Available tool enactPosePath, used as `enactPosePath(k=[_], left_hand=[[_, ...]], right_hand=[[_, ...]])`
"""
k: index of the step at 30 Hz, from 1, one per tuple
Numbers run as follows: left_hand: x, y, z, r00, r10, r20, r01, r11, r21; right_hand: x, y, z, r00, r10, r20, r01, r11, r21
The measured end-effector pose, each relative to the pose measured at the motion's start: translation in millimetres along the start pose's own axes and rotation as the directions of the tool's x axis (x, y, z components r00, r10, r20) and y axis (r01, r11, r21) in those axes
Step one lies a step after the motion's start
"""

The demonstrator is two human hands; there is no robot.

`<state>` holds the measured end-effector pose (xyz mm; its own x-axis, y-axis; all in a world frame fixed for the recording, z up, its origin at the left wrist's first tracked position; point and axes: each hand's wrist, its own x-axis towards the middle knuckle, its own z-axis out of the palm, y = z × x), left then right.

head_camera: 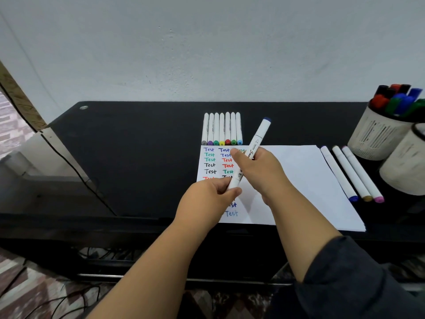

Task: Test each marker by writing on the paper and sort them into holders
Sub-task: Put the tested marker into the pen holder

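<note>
A: What are the fingers doing?

B: The fingers (224, 187) of the left hand (208, 199) are curled around the lower end of a white marker (249, 155), pinching it. The right hand (259, 171) wraps the marker's middle, thumb stretched out along the barrel. Both hands hold this one marker in the air, tilted, its dark blue cap pointing up and away to the right.

A: What lies under it?

B: A white sheet of paper (296, 180) on a black worktop (138, 146). Its left part carries columns of the word "Test" in blue, green, black and red.

A: And the other markers?

B: Seven white markers (222, 130) lie side by side just beyond the paper's far edge, coloured ends toward the sheet. Three more markers (351, 173) rest along the paper's right edge, with blue, gold and pink ends nearest the person. Further right stand two pale round holders: the far holder (377, 137) is full of capped markers, the near holder (404, 171) is cut off by the frame.
</note>
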<state>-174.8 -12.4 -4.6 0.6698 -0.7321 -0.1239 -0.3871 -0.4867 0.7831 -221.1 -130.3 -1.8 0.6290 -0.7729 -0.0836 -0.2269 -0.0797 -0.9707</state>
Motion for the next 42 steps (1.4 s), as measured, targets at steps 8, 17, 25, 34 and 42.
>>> enactPosePath(k=[8, 17, 25, 34, 42], left_hand=[[9, -3, -15, 0.986, -0.055, 0.156, 0.074, 0.991, -0.115], [11, -1, -14, 0.990, -0.063, 0.122, 0.085, 0.979, -0.186], [10, 1, -15, 0.994, -0.072, 0.077, 0.080, 0.992, -0.100], [7, -11, -35, 0.979, -0.088, 0.184, 0.122, 0.976, -0.182], [17, -14, -21, 0.986, -0.156, -0.063, 0.142, 0.973, -0.181]], right_hand=[[0, 1, 1, 0.999, -0.041, 0.017, 0.042, 0.999, -0.016], [-2, 0, 4, 0.998, -0.040, -0.043, 0.043, 0.995, 0.088], [-3, -1, 8, 0.992, 0.041, -0.116, -0.017, 0.979, 0.204], [16, -1, -19, 0.944, 0.176, -0.280, -0.067, 0.931, 0.359], [16, 9, -20, 0.973, 0.144, -0.182, -0.085, 0.951, 0.298]])
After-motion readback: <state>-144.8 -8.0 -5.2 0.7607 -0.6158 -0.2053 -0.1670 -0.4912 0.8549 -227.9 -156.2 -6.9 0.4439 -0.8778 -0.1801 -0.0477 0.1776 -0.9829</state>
